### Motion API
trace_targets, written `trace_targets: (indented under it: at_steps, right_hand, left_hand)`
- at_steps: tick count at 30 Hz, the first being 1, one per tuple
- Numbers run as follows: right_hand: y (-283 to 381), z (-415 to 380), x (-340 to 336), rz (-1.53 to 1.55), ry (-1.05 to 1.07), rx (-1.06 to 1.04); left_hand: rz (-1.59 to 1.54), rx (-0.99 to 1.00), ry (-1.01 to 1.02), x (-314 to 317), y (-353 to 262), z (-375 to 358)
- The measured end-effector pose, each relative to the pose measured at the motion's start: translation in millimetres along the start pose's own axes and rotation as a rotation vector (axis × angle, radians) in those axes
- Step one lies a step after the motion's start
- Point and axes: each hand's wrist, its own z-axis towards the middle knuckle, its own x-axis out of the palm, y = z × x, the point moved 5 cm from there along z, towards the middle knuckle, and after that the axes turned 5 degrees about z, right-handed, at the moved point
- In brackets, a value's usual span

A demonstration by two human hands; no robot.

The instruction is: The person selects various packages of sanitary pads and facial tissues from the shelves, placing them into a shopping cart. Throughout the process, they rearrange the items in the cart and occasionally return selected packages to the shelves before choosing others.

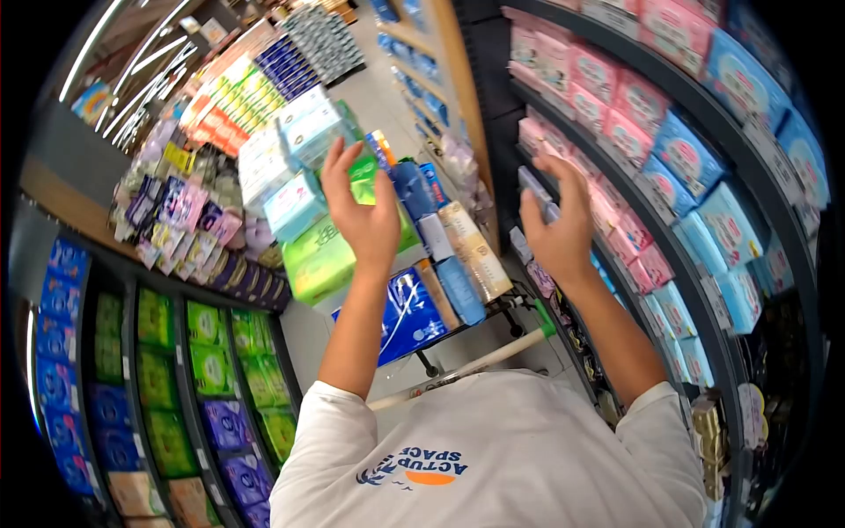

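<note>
My left hand (pixel 359 207) is raised over a loaded shopping cart, its fingers apart and nothing in it. Below it lies a big green pack (pixel 321 260), with white and pale blue tissue packs (pixel 295 204) stacked behind. My right hand (pixel 563 224) is raised beside the right shelf, thumb and fingers around a small flat lilac-grey pack (pixel 539 195); its label is unreadable. Nearer me in the cart are a dark blue pack (pixel 412 319), a light blue pack (pixel 459 290) and a long beige pack (pixel 475 251).
The cart's handle (pixel 475 363), with a green end, crosses in front of my shirt. Shelves of pink packs (pixel 629 128) and blue packs (pixel 687 158) rise close on the right. Green packs (pixel 167 378) fill the left shelves. Displays stand at the back left.
</note>
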Motion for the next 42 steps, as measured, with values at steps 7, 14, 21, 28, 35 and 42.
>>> trace_targets:
  at_steps: [7, 14, 21, 28, 35, 42]
  right_hand:
    - [34, -4, 191, 0.276, 0.471, 0.178]
    - [55, -30, 328, 0.404, 0.730, 0.402]
    - [77, -36, 327, 0.580, 0.621, 0.442]
    - [20, -30, 225, 0.573, 0.213, 0.538]
    - [-34, -44, 11, 0.372, -0.248, 0.666]
    - [15, -109, -216, -0.152, -0.569, 0.444]
  left_hand:
    - [0.254, -0.236, -0.137, -124, 130, 11]
    - [-0.215, -0.843, 0.017, -144, 212, -32]
    - [-0.215, -0.771, -0.033, -134, 195, -32]
    - [-0.372, -0.605, 0.043, -46, 145, -28]
    - [-0.715, -0.567, 0.531, 105, 5, -70]
    - [-1.059, -0.056, 0.847, 164, -210, -126]
